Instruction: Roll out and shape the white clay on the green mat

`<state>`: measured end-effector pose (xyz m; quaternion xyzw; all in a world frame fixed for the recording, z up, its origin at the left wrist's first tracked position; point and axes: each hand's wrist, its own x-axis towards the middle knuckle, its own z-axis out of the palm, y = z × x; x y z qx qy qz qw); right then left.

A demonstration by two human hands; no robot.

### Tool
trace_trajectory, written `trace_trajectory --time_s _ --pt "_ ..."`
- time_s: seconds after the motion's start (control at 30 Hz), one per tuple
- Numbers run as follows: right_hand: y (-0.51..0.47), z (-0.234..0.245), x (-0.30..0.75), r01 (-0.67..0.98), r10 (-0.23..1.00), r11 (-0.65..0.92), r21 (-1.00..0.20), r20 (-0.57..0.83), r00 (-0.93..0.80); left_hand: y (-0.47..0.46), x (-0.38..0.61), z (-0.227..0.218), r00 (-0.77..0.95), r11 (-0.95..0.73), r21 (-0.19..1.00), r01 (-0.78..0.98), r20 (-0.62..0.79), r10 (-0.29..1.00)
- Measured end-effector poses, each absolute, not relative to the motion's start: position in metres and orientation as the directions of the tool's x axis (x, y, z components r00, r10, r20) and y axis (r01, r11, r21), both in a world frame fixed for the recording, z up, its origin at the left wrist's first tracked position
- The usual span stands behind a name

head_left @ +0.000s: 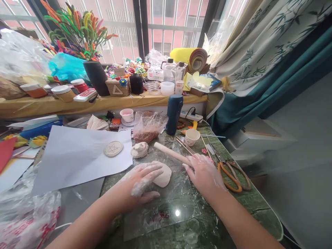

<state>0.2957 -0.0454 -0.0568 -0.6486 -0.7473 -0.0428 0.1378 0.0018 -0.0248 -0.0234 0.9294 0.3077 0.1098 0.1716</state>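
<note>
A flattened piece of pale clay (164, 175) lies on a clear sheet (178, 204) on the table. My left hand (142, 181), dusted white, rests over the clay's left side with fingers stretched out. A wooden rolling pin (171, 153) points up and left from my right hand (205, 172), whose fingers are wrapped round its near end. Just beyond the clay sits a rough lump of the same pale clay (139, 150). On a white paper sheet (77, 155) to the left lies a round clay disc (113, 149) with a star marked on it.
Large scissors with orange handles (230, 178) lie right of my right hand. Behind are a paper cup (192, 137), a dark blue bottle (174, 114) and a bag of brown material (147, 128). Plastic bags (28, 214) crowd the left front. Jars and craft supplies fill the windowsill (103, 103).
</note>
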Motion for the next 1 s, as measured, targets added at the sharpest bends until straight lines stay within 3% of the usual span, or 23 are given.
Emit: trace_trajectory --time_s 0.17,0.37,0.53,0.63,0.77,0.8,0.9,1.0 --pt "-0.048 -0.088 0.303 0.998 0.968 0.012 -0.057 0.250 0.003 0.007 0.018 -0.039 0.815 -0.718 0.451 0.530 -0.039 0.578" --pt "-0.053 -0.100 0.317 0.995 0.972 -0.048 -0.084 0.224 0.065 0.011 0.019 -0.049 0.801 -0.701 0.454 0.550 -0.048 0.597" --pt "-0.061 -0.096 0.319 0.995 0.948 -0.064 -0.075 0.306 0.084 0.007 0.019 -0.048 0.803 -0.713 0.432 0.552 -0.046 0.594" --pt "-0.059 -0.081 0.319 0.994 0.934 0.003 -0.113 0.355 0.038 0.006 0.020 -0.048 0.807 -0.723 0.428 0.542 -0.026 0.590" --pt "-0.026 -0.049 0.330 0.955 0.898 0.214 -0.205 0.427 -0.110 0.005 0.019 -0.050 0.806 -0.730 0.437 0.525 0.021 0.592" --pt "-0.013 -0.041 0.334 0.950 0.906 0.229 -0.213 0.403 -0.128 0.004 0.018 -0.051 0.806 -0.733 0.439 0.520 0.031 0.591" --pt "0.029 -0.022 0.340 0.975 0.983 0.170 -0.142 0.097 -0.157 0.002 0.017 -0.053 0.799 -0.734 0.443 0.514 0.064 0.598" --pt "0.060 -0.011 0.339 0.983 0.984 0.158 -0.089 -0.073 -0.164 0.000 0.016 -0.055 0.766 -0.705 0.468 0.533 0.088 0.637"
